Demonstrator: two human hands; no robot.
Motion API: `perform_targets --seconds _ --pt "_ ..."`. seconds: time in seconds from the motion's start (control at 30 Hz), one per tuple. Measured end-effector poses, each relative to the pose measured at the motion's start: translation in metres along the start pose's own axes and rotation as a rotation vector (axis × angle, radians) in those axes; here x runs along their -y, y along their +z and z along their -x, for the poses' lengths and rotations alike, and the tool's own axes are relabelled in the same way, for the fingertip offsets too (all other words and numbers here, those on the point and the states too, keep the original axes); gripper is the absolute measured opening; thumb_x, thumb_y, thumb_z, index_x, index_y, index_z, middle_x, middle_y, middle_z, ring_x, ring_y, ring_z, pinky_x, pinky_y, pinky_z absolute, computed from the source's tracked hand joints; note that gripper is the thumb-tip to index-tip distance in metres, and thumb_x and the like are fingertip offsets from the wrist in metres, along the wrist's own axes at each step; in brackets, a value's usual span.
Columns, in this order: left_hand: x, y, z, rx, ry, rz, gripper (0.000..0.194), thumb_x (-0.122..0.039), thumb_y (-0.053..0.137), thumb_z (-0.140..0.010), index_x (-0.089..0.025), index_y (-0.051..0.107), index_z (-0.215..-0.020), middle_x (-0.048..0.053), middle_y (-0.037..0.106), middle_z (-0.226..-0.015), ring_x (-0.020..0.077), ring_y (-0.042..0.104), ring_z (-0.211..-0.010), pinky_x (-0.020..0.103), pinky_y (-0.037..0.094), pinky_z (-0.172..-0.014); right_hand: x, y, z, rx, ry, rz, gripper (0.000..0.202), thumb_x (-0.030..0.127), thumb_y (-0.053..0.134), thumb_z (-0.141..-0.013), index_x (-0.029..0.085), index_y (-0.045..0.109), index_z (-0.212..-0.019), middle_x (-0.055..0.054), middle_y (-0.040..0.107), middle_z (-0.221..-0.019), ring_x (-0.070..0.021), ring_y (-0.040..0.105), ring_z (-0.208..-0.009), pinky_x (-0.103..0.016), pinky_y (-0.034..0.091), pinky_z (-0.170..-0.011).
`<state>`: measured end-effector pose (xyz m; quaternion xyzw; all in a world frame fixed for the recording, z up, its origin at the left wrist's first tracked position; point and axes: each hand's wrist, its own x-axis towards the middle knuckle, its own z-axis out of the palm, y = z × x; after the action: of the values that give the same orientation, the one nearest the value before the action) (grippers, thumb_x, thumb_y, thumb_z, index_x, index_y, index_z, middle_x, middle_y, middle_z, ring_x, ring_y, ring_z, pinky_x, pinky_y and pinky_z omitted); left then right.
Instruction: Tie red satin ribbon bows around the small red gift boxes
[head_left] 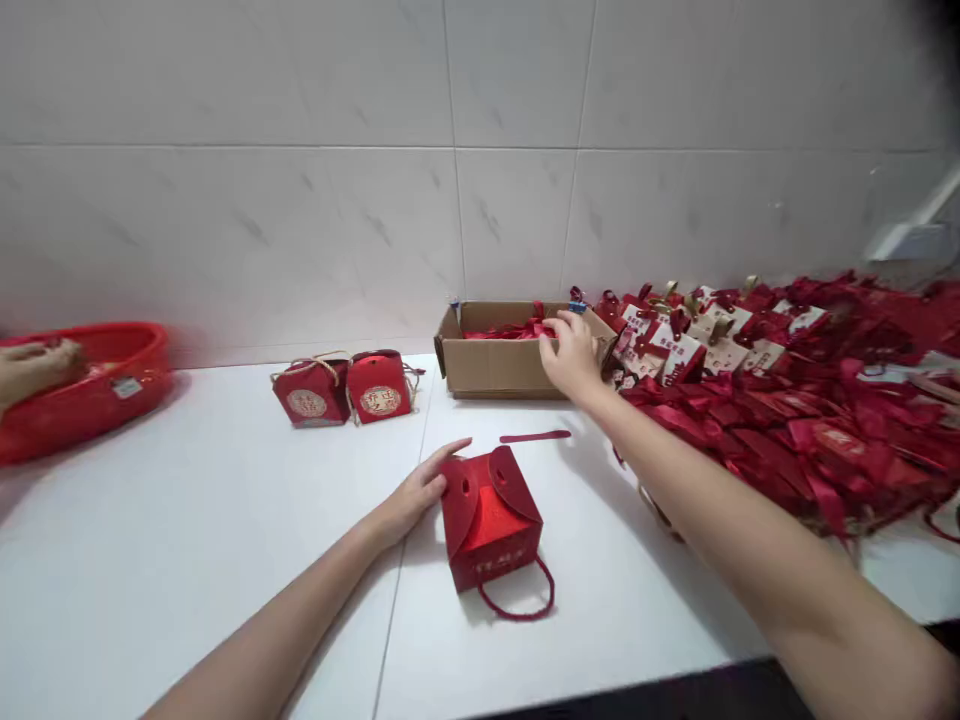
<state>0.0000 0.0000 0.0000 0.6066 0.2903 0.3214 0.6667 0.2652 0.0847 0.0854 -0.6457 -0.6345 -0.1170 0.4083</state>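
Observation:
A red gift box (496, 520) with two rounded top flaps, a slot in each and a red cord handle stands in front of me. My left hand (414, 497) rests against its left side, fingers stretched along the edge, not wrapped round it. Farther back, my right hand (571, 355) reaches over the front rim of a cardboard box (510, 370). Red ribbons (499, 331) lie inside that box. The curled right fingertips appear to pinch one ribbon end, partly hidden by the hand. A narrow dark red strip (535, 436) lies on the table behind the gift box.
Two small red boxes (381, 388) with cord handles stand back left. At far left, another person's hand (41, 368) is over a red plastic basin (142, 345). Piled red and white gift boxes (795, 430) fill the right side. A tiled wall (337, 230) bounds the white table (300, 520).

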Motion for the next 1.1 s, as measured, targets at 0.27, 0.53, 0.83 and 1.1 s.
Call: perform_targets --seconds 0.27,0.53,0.83,1.1 --pt "-0.008 0.008 0.004 0.037 0.032 -0.003 0.062 -0.053 0.061 -0.074 -0.019 0.046 -0.125 0.011 0.062 -0.110 0.0253 0.059 -0.096 0.035 0.043 -0.083 0.005 0.016 -0.058 0.599 0.125 0.146 0.039 0.034 0.033 -0.089 0.017 0.065 -0.103 -0.012 0.062 -0.113 -0.0301 0.050 -0.112 -0.060 0.013 -0.102" --pt "-0.014 0.021 0.004 -0.154 0.083 -0.072 0.044 -0.046 0.062 -0.075 -0.017 0.060 -0.108 0.009 0.061 -0.106 0.0228 0.057 -0.096 0.035 0.041 -0.087 0.035 -0.050 -0.040 -0.397 0.096 -0.907 0.026 0.032 0.053 -0.080 0.015 0.068 -0.091 -0.004 0.067 -0.088 -0.0165 0.062 -0.089 -0.033 0.048 -0.085" --pt "-0.015 0.030 0.005 -0.441 0.239 -0.485 0.034 -0.044 0.042 -0.087 -0.016 0.060 -0.079 0.005 0.059 -0.083 0.0180 0.055 -0.080 0.030 0.043 -0.074 0.065 -0.150 0.036 -0.366 -0.130 -1.293 0.016 0.019 0.060 -0.079 0.020 0.071 -0.090 -0.003 0.068 -0.086 -0.0139 0.064 -0.067 -0.036 0.056 -0.070" --pt "-0.077 0.037 -0.003 -0.780 0.384 -0.796 0.046 -0.054 0.030 -0.087 -0.019 0.054 -0.106 0.011 0.054 -0.110 0.0259 0.047 -0.111 0.045 0.032 -0.099 0.054 -0.166 0.046 -0.053 -0.103 -1.139 0.019 0.019 0.068 -0.074 0.023 0.071 -0.091 -0.002 0.068 -0.084 -0.0063 0.052 -0.047 -0.022 0.047 -0.043"
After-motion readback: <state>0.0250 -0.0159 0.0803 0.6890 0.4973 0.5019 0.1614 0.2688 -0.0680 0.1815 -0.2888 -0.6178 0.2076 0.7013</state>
